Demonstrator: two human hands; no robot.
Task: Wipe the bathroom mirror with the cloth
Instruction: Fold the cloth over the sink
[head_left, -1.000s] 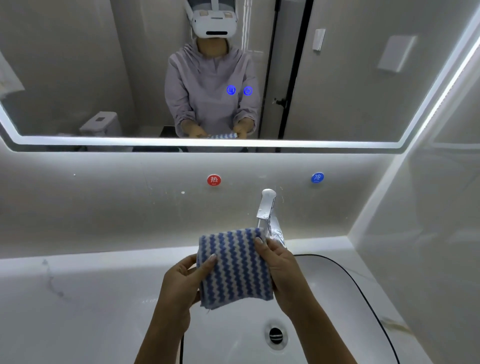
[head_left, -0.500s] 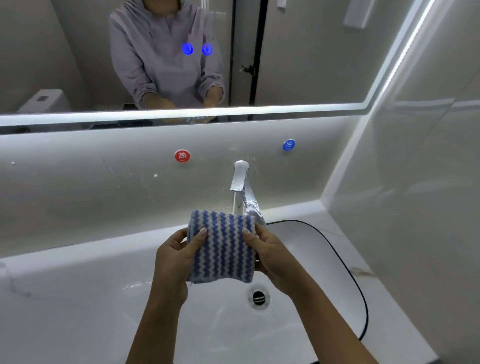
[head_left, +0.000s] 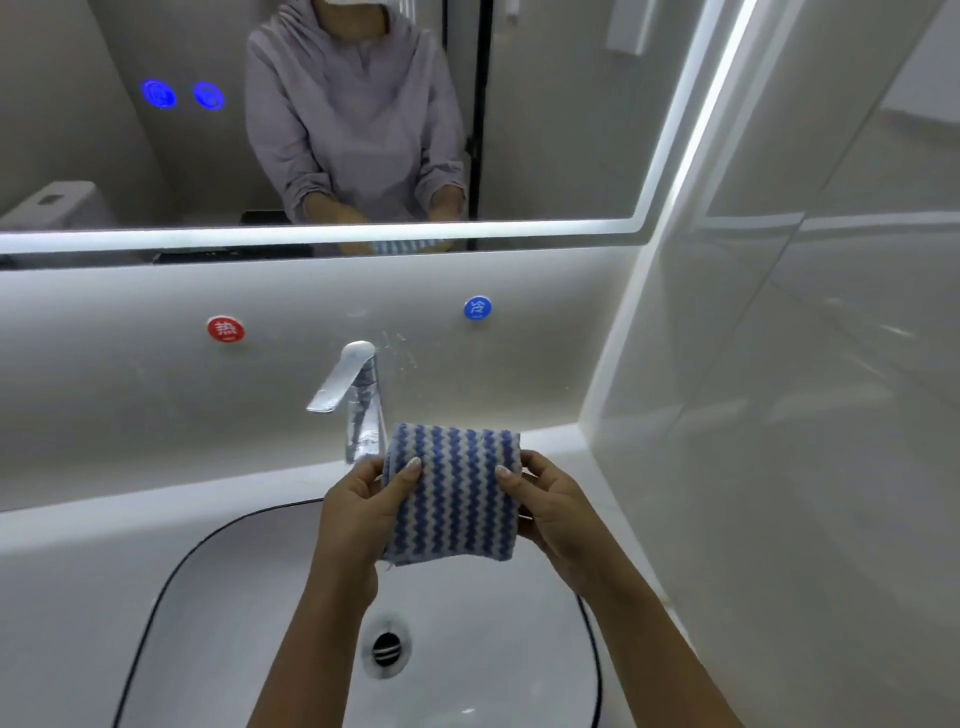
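A plush, ribbed cloth (head_left: 452, 493), striped in blue and white zigzags and folded to a rough square, is held upright over the white basin (head_left: 234, 649), at about one o'clock from the drain (head_left: 387, 647). Its left edge is pinched by the left hand (head_left: 358, 512), with the thumb laid on the front. Its right edge is gripped likewise by the right hand (head_left: 550, 512). The remaining fingers are hidden behind the fabric and are probably curled.

A polished chrome tap (head_left: 353, 395) with a flat, angled lever is seen just beside the cloth, at eleven o'clock from it. The basin, a rounded rectangle edged with a thin dark line, is sunk into a glossy white worktop (head_left: 104, 525).

On the pale splashback (head_left: 104, 389), a round red sticker (head_left: 225, 329) is fixed at ten o'clock from the tap and a round blue sticker (head_left: 477, 308) at two o'clock. The mirror (head_left: 561, 130) is mounted at twelve o'clock, well apart from the cloth, and is bordered by a lit white strip (head_left: 311, 235). Two glowing blue icons (head_left: 159, 94) are shown on its glass. A glossy pale wall panel (head_left: 805, 415) is set at three o'clock.
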